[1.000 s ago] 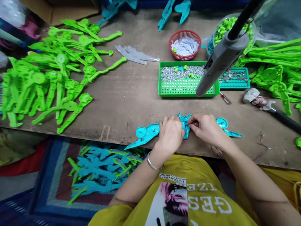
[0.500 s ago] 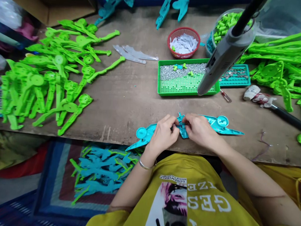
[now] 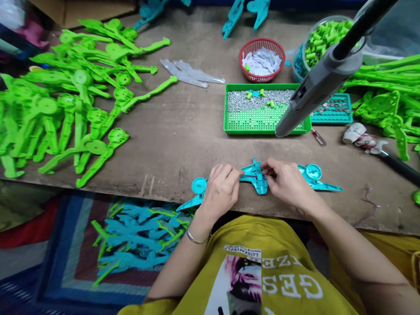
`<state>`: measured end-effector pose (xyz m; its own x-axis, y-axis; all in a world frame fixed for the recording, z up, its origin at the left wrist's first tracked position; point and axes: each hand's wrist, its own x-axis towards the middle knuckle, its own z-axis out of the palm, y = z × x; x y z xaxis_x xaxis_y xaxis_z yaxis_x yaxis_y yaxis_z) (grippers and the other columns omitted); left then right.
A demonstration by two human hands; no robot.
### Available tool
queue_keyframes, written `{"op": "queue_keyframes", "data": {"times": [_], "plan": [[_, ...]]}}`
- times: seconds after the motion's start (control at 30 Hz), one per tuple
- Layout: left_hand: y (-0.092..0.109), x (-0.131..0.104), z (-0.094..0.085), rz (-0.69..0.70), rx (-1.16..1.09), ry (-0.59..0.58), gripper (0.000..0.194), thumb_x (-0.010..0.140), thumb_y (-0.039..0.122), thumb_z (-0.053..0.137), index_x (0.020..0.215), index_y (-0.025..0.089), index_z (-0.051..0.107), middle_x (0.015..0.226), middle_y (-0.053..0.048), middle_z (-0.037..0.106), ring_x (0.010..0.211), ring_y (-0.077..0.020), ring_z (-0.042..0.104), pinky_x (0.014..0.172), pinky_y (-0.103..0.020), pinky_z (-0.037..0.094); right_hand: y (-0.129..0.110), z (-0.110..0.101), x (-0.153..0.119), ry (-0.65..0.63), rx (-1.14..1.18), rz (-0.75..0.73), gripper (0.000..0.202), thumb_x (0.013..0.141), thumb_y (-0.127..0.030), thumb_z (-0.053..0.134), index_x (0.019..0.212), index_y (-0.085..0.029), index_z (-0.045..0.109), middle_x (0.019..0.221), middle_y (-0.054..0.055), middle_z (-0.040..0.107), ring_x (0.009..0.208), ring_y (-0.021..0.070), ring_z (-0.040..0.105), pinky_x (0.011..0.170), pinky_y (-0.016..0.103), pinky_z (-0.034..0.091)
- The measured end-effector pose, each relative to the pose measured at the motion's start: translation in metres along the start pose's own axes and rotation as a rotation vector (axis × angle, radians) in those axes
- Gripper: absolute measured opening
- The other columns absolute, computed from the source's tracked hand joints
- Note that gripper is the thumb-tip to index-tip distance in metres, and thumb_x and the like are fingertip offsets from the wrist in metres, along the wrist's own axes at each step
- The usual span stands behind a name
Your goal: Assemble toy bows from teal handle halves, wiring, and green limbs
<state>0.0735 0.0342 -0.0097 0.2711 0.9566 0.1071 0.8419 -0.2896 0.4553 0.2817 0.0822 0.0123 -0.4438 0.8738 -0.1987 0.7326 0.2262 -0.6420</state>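
Note:
A long turquoise plastic toy-bow piece (image 3: 259, 186) lies on the table's near edge, its hollow side up and its two ends pointing left and right. My left hand (image 3: 222, 188) rests over its left arm, thumb and forefinger pinched. My right hand (image 3: 286, 182) is closed at the right of the middle section, fingertips against the piece. A thin dark string (image 3: 247, 176) seems to run across the piece between my fingertips. The undersides of both hands hide what else they touch.
A green tray (image 3: 245, 122) of screws, a red basket (image 3: 261, 78) and a hanging grey tool (image 3: 301, 101) stand ahead. Green parts are heaped left (image 3: 46, 106) and right (image 3: 387, 104). A wrapped-head hammer (image 3: 399, 166) and a screwdriver (image 3: 318, 137) lie right.
My left hand has drawn left from the middle of the turquoise piece, showing more of its centre. My right hand has moved slightly right. The whole view has shifted a little.

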Motion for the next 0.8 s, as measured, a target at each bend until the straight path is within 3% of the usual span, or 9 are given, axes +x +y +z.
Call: {"op": "queue_keyframes", "data": {"times": [0.13, 0.33, 0.47, 0.63, 0.7, 0.8], "plan": [[0.000, -0.007, -0.003, -0.050, 0.046, 0.087, 0.023, 0.100, 0.017, 0.042, 0.101, 0.021, 0.064, 0.095, -0.008, 0.065, 0.097, -0.0241, 0.059, 0.093, -0.040, 0.046, -0.001, -0.006, -0.002, -0.025, 0.015, 0.046, 0.034, 0.080, -0.005, 0.051, 0.107, -0.017, 0.068, 0.093, 0.004, 0.078, 0.087, 0.0190, 0.073, 0.082, 0.028, 0.049], [0.010, -0.020, -0.007, -0.063, 0.083, 0.140, 0.023, 0.099, 0.013, 0.045, 0.102, 0.023, 0.065, 0.094, -0.004, 0.068, 0.095, -0.0209, 0.063, 0.113, -0.047, 0.036, 0.001, -0.008, -0.001, 0.016, 0.052, 0.110, 0.032, 0.083, -0.005, 0.051, 0.108, -0.015, 0.067, 0.094, 0.005, 0.078, 0.088, 0.0183, 0.073, 0.081, 0.027, 0.050], [0.002, -0.021, -0.003, -0.075, -0.012, 0.158, 0.020, 0.099, 0.015, 0.046, 0.101, 0.022, 0.065, 0.095, -0.004, 0.069, 0.096, -0.0194, 0.065, 0.111, -0.046, 0.040, 0.000, -0.009, 0.002, 0.018, 0.040, 0.102, 0.025, 0.084, -0.009, 0.056, 0.105, -0.016, 0.068, 0.098, 0.006, 0.077, 0.087, 0.0192, 0.072, 0.079, 0.029, 0.050], [-0.010, -0.020, 0.007, -0.018, -0.148, 0.265, 0.015, 0.098, 0.016, 0.050, 0.098, 0.020, 0.065, 0.093, -0.005, 0.070, 0.097, -0.0188, 0.068, 0.101, -0.041, 0.049, 0.005, -0.020, 0.011, 0.146, -0.022, 0.015, 0.020, 0.085, -0.015, 0.059, 0.102, -0.017, 0.069, 0.104, 0.008, 0.075, 0.099, 0.0225, 0.069, 0.089, 0.033, 0.049], [-0.012, -0.021, 0.012, 0.021, -0.157, 0.343, 0.014, 0.096, 0.014, 0.053, 0.097, 0.021, 0.065, 0.091, -0.004, 0.070, 0.097, -0.0185, 0.070, 0.104, -0.043, 0.048, 0.009, -0.024, 0.016, 0.100, -0.078, 0.006, 0.023, 0.085, -0.019, 0.062, 0.106, -0.016, 0.069, 0.110, 0.011, 0.074, 0.106, 0.0265, 0.067, 0.092, 0.036, 0.048], [-0.014, -0.024, 0.020, 0.076, -0.165, 0.447, 0.013, 0.091, 0.011, 0.059, 0.096, 0.020, 0.066, 0.089, -0.003, 0.070, 0.096, -0.0187, 0.071, 0.105, -0.045, 0.049, 0.014, -0.026, 0.022, -0.113, -0.119, 0.057, 0.033, 0.083, -0.025, 0.067, 0.114, -0.015, 0.068, 0.111, 0.012, 0.074, 0.104, 0.0289, 0.067, 0.088, 0.036, 0.048]]}}
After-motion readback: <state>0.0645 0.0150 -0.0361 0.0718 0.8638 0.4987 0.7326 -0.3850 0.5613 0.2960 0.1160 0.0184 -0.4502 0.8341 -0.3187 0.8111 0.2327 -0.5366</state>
